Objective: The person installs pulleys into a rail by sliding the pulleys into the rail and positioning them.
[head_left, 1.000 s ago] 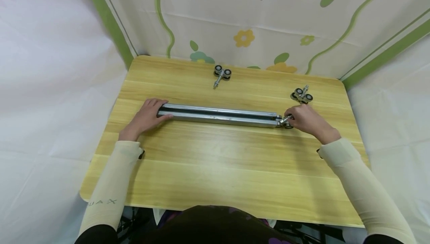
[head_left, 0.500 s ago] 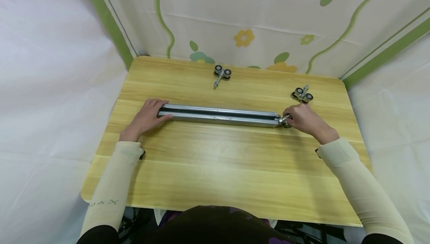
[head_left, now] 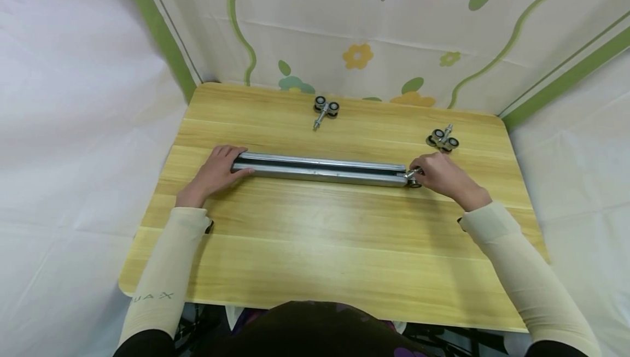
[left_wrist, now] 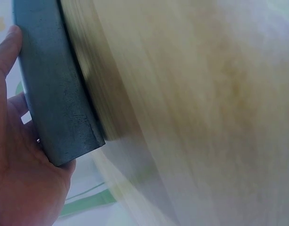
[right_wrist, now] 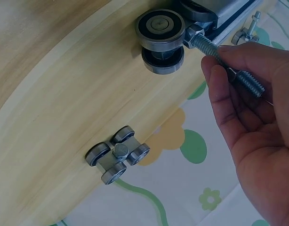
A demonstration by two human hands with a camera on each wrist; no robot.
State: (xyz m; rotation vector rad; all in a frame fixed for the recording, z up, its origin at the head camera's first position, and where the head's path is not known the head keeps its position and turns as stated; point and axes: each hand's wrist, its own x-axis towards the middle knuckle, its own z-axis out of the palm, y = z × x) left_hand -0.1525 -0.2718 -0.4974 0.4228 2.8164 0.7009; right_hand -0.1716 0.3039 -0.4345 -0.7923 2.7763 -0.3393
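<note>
We are looking at a person's left hand [head_left: 213, 170] and right hand [head_left: 439, 174] working with a long, shiny metal rail [head_left: 334, 176]. The rail is lying flat on the yellow wooden table [head_left: 315, 269], between the two hands, and a long, dark slot is running along its top. The left hand is holding the rail's left end. We are seeing its thumb resting on the near side and its fingers reaching over the far side, so they are pinching the rail. The right hand is pinching the bolt [right_wrist: 208, 46] of a little wheel cart [right_wrist: 159, 30] between its thumb and fingers. That cart is sitting at the rail's right end. From the right wrist, we are seeing one pair of its wheels staying outside the rail. Two more wheel carts are lying near the back of the table. One cart [head_left: 442, 139] is lying just beside the right hand, and the other cart [head_left: 326, 107] is lying behind the rail's middle. Behind them, a white cloth [head_left: 315, 34] with flowers is hanging.
</note>
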